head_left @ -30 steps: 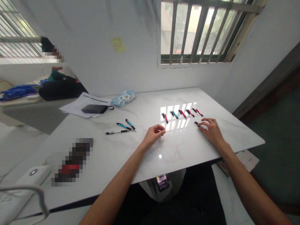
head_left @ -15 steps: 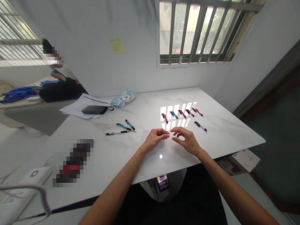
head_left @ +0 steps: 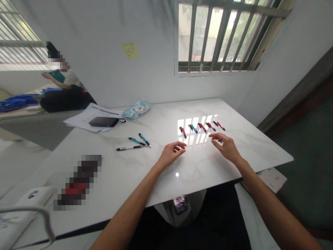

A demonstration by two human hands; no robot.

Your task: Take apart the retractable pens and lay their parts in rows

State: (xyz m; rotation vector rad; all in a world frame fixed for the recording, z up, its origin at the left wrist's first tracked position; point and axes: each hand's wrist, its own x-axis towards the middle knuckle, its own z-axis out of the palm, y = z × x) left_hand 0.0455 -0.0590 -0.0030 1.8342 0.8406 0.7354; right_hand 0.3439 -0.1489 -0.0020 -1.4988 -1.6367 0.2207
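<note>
My left hand rests over the white marble-patterned table, its fingers curved and apart with nothing visible in them. My right hand hovers farther right, thumb and fingers apart. Behind its fingers something dark shows only in part. Beyond both hands lies a row of pen pieces: a red pen with a dark piece beside it, a turquoise pen, and several more red pens with dark pieces. To the left lie two turquoise-and-black pens and a white-and-black pen.
Papers lie under a black pouch at the back left, beside a blue-white soft pack. A blurred-out dark object and a white device with a cable are near left. A person sits far left.
My right hand has moved right and slightly away from me, now covering most of the white-and-black pen there. My left hand stays nearly in place, its fingers a little more spread.
</note>
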